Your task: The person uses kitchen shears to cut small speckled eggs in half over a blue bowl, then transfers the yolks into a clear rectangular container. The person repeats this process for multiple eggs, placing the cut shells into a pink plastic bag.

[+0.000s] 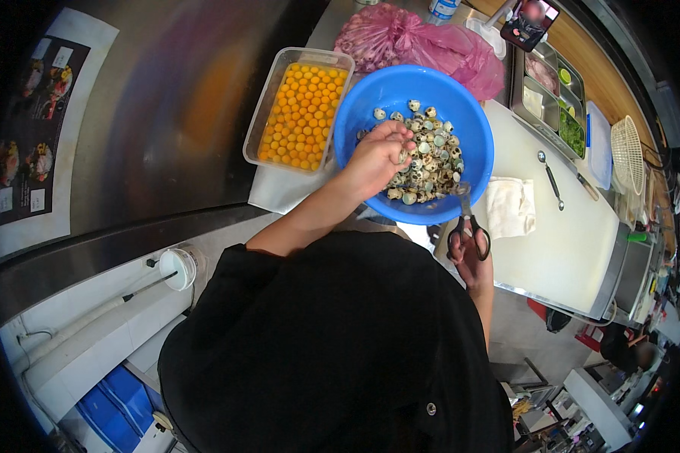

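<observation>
My left hand (pixel 377 156) is over a blue plastic basin (pixel 481 133), its fingers curled around what looks like a quail egg (pixel 403 156); whether it is whole or cut I cannot tell. Below it, many speckled quail eggshells (pixel 430 164) lie heaped in the basin. My right hand (pixel 475 266) has its fingers in the black handles of a pair of scissors (pixel 468 222), whose blades reach over the basin's near right rim. Left of the basin stands a clear plastic container (pixel 251 144) full of yellow egg yolks (pixel 303 116).
A pink plastic bag (pixel 430 42) sits behind the basin. On the white cutting board (pixel 572 243) lie a folded cloth (pixel 511 206), a double-ended melon baller (pixel 551 180) and a knife (pixel 587 187). Steel trays (pixel 549 127) with limes and greens stand beyond, near a mounted phone (pixel 530 22).
</observation>
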